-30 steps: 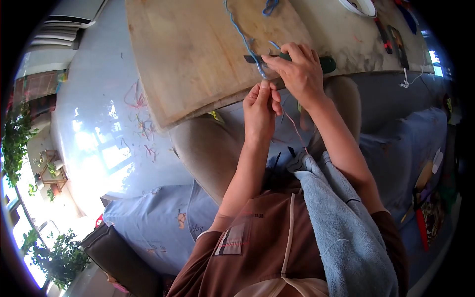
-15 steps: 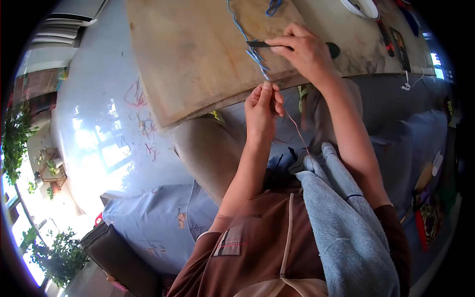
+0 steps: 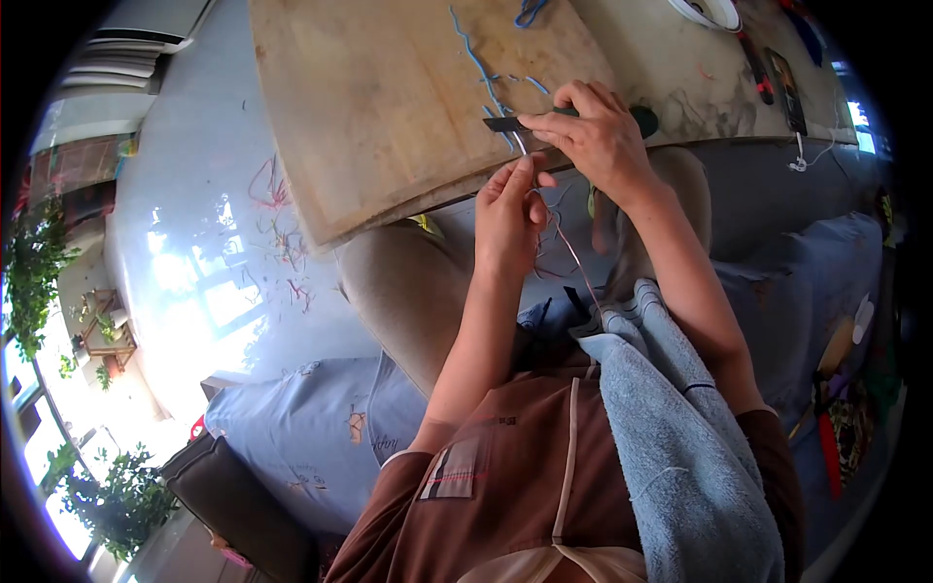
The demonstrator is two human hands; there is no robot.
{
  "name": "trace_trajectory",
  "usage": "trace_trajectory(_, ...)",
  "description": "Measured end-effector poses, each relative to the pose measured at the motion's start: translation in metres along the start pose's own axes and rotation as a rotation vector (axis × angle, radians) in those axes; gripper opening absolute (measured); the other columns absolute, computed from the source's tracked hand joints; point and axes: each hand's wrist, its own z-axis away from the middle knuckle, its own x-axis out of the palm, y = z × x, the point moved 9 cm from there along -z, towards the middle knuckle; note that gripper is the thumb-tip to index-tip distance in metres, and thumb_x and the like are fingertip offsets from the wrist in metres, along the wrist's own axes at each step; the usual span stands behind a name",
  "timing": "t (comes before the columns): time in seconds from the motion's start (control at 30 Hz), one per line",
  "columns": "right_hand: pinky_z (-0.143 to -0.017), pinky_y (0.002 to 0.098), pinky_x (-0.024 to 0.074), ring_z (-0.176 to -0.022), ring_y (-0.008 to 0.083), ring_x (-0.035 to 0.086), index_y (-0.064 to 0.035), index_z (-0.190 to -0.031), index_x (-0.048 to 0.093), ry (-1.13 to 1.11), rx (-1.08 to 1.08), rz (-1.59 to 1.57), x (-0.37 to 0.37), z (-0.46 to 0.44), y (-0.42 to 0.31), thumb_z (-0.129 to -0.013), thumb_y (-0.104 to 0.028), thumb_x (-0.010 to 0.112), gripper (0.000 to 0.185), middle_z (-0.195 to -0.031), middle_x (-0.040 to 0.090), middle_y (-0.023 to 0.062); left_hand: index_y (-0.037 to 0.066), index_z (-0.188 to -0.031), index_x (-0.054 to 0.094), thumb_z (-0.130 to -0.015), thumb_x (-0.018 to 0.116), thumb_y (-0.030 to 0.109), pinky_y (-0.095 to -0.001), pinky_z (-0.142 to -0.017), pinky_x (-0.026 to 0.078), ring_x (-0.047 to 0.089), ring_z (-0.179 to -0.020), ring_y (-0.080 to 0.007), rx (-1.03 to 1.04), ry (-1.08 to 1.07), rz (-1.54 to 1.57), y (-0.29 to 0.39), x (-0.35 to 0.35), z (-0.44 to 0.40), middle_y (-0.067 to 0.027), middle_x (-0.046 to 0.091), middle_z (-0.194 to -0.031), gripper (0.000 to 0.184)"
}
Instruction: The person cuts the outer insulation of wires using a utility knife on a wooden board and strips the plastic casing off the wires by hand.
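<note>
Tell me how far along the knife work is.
Done: short blue bits lie loose on the board. In hand: the right hand holds the knife at a pale strand pinched by the left hand. Probably left: the long blue strand.

1. I see a wide board (image 3: 389,107) that looks like wood, matt and stained.
2. Beside it, the tabletop (image 3: 719,92) looks smooth, with dark smudges.
3. The dark blade (image 3: 500,124) looks like flat metal.
4. I can't tell whether the blue strand (image 3: 471,53) is plastic or fibre; the pale strand (image 3: 522,143) looks smooth.
5. The floor (image 3: 185,155) is smooth and glossy, throwing window light back at me.
6. I read the towel (image 3: 680,447) as rough, fluffy cloth.
7. The brown shirt (image 3: 525,437) is matt cloth.
</note>
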Motion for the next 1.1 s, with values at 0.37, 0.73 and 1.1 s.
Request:
trace_trajectory(0.37, -0.076, 0.0320, 0.0429, -0.083, 0.0196, 0.052, -0.0212, -0.088, 0.070, 0.008, 0.014, 0.010, -0.009, 0.010, -0.006, -0.067, -0.012, 0.066, 0.024, -0.084, 0.050, 0.0011, 0.002, -0.091, 0.058, -0.090, 0.053, 0.016, -0.0161, -0.037, 0.026, 0.037, -0.042, -0.0039, 0.032, -0.029, -0.007, 0.000, -0.002, -0.006, -0.0015, 0.053, -0.062, 0.015)
trace_trajectory(0.73, -0.075, 0.0310, 0.0432, -0.083, 0.0185, 0.053, -0.0226, -0.089, 0.070, 0.032, 0.032, 0.016, -0.005, 0.011, -0.002, -0.065, -0.012, 0.068, 0.026, -0.084, 0.050, -0.0003, 0.003, -0.090, 0.056, -0.090, 0.052, 0.016, -0.0175, -0.037, 0.023, 0.031, -0.041, -0.0034, -0.009, -0.068, 0.015, -0.001, -0.001, -0.007, 0.0004, 0.050, -0.062, 0.014)
trace_trajectory(1.1, -0.076, 0.0321, 0.0423, -0.083, 0.0192, 0.051, -0.0227, -0.089, 0.069, 0.053, 0.051, 0.050, 0.000, 0.008, -0.003, -0.068, -0.014, 0.062, 0.024, -0.085, 0.050, -0.0002, 0.004, -0.088, 0.057, -0.090, 0.053, 0.017, -0.0171, -0.037, 0.022, 0.029, -0.041, -0.0026, -0.014, -0.067, 0.008, -0.002, -0.001, -0.007, 0.0010, 0.049, -0.061, 0.013)
